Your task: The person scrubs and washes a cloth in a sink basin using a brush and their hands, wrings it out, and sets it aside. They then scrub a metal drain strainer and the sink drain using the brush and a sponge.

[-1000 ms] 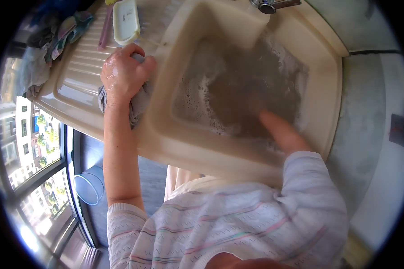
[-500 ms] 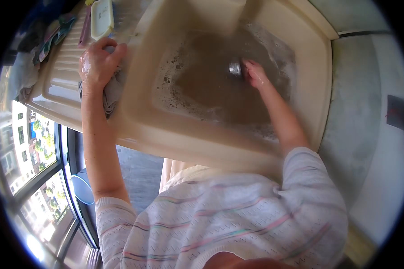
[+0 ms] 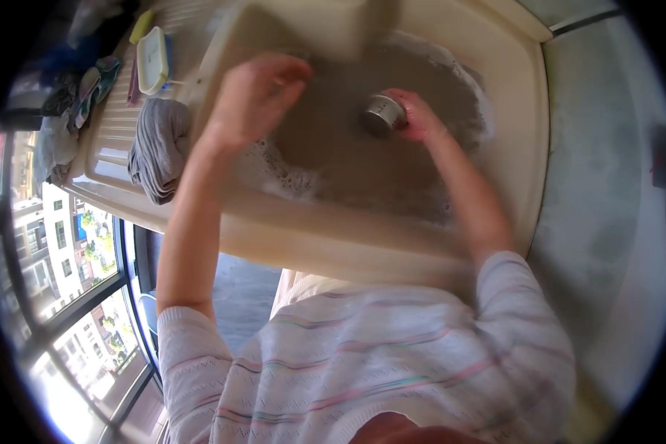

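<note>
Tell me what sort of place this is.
Probably a laundry corner, perhaps on an enclosed balcony: there is a big sink of cloudy, sudsy water, a ridged board with a grey cloth on it, and bright windows close by.

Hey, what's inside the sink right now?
Murky water with foam near its edges; the right hand holds a round metal piece at or above the surface. The water hides the bottom of the sink and anything lying there.

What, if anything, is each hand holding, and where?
Right hand grips a metal piece by its right side, grip partly hidden. The left hand holds nothing visible.
</note>
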The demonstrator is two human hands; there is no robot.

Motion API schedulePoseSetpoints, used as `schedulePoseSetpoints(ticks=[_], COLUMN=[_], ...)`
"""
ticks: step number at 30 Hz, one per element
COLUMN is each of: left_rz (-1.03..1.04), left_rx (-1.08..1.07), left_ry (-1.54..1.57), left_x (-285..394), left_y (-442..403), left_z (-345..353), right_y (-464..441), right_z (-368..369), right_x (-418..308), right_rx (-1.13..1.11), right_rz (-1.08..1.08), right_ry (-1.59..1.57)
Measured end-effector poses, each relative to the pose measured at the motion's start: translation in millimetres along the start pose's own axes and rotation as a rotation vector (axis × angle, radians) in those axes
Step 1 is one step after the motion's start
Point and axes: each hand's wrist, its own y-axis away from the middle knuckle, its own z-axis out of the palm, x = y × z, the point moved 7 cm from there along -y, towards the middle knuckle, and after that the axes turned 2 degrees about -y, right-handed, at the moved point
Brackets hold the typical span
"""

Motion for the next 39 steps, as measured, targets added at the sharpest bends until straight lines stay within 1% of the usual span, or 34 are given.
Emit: schedulePoseSetpoints(ticks=[1,3,6,8,11,13,15,17,18,20,21,22,23,24,25,26,27,28,29,30,31,32,33,35,36,37,38,39], left_rz=[-0.024,-0.193,-0.399,-0.411,-0.438,-0.491,-0.592,-0.525,-0.475,-0.384,-0.343,-0.304,-0.262,-0.333,-0.228,-0.283,-0.312,-0.516,-0.474,-0.433,-0.393,-0.42,-0.449,-0.28,-0.559,-0.58,-0.606,-0.664], left_rx=[-0.193,-0.407,-0.582,-0.607,-0.619,-0.589,-0.472,-0.458,-0.447,-0.432,-0.443,-0.458,-0.475,-0.51,-0.222,-0.113,0.007,-0.065,-0.079,-0.089,-0.096,-0.107,-0.117,-0.229,-0.514,-0.498,-0.481,-0.466], left_ry=[-0.015,0.446,0.431,0.498,0.565,0.588,0.461,0.185,0.09,-0.094,-0.161,-0.23,-0.303,-0.239,0.127,0.427,0.727,0.965,0.871,0.775,0.68,0.775,0.868,0.633,0.575,0.692,0.804,0.804], left_x=[-11.2,-34.5,-59.4,-69.2,-77.9,-82.5,-94.0,-100.4,-99.7,-103.3,-109.6,-118.1,-122.8,-127.6,-107.6,-97.1,-86.7,-89.3,-93.8,-98.4,-101.4,-103.5,-103.8,-102.9,-127.7,-126.5,-125.2,-130.1], left_y=[-11.1,-16.7,-16.8,-13.5,-11.5,-8.8,-5.6,-10.5,-11.8,-12.7,-15.2,-16.8,-18.9,-19.1,-13.9,-6.0,1.9,8.7,8.6,8.5,8.5,7.3,6.4,-16.1,-7.4,-3.5,0.6,3.4], left_z=[34.2,87.4,120.1,123.9,125.7,124.0,118.6,110.4,109.4,113.0,122.1,134.9,144.1,149.5,130.9,112.3,93.6,95.2,96.9,98.7,98.9,103.9,107.2,114.6,138.8,134.9,130.7,130.7], right_y=[0.0,-3.4,-6.6,-12.4,-24.3,-30.1,-38.0,-57.5,-67.3,-80.2,-89.6,-104.6,-107.0,-103.1,-106.8,-124.8,-129.0,-148.3,-146.5,-165.9,-161.2,-157.9,-139.0,-82.5,-62.2,-41.1,-20.4,-14.5], right_z=[10.5,28.9,41.5,45.0,40.9,23.2,-30.2,-60.7,-35.9,61.0,117.0,166.4,227.4,288.6,333.6,369.9,396.0,412.2,421.5,426.9,420.7,413.8,402.3,355.0,311.0,266.4,213.2,144.4], right_x=[-7.0,-18.4,-22.4,-20.1,-8.9,3.6,17.0,15.6,-1.7,-46.1,-66.6,-81.0,-96.4,-112.3,-114.0,-104.4,-92.2,-76.1,-68.7,-59.5,-59.9,-63.4,-71.9,-101.7,-105.0,-108.0,-104.9,-86.9], right_rx=[-0.07,-0.171,-0.233,-0.26,-0.191,-0.058,0.326,0.516,0.48,0.396,0.289,0.22,0.173,0.165,0.181,0.089,0.042,-0.008,-0.038,0.004,0.003,0.004,-0.101,-0.31,-0.31,-0.316,-0.179,-0.043], right_rz=[0.007,0.012,0.03,0.052,0.055,0.057,0.171,0.061,-0.055,-0.284,-0.297,-0.551,-0.625,-0.732,-0.71,-0.626,-0.464,-0.522,-0.637,-0.593,-0.579,-0.567,-0.628,-0.76,-0.863,-0.968,-0.871,-0.722], right_ry=[0.018,0.052,0.072,0.061,0.003,0.139,0.454,0.966,1.129,1.446,1.37,1.185,1.178,1.366,1.381,1.492,1.529,1.542,1.673,1.692,1.634,1.575,1.468,1.245,1.105,0.972,1.023,0.968])
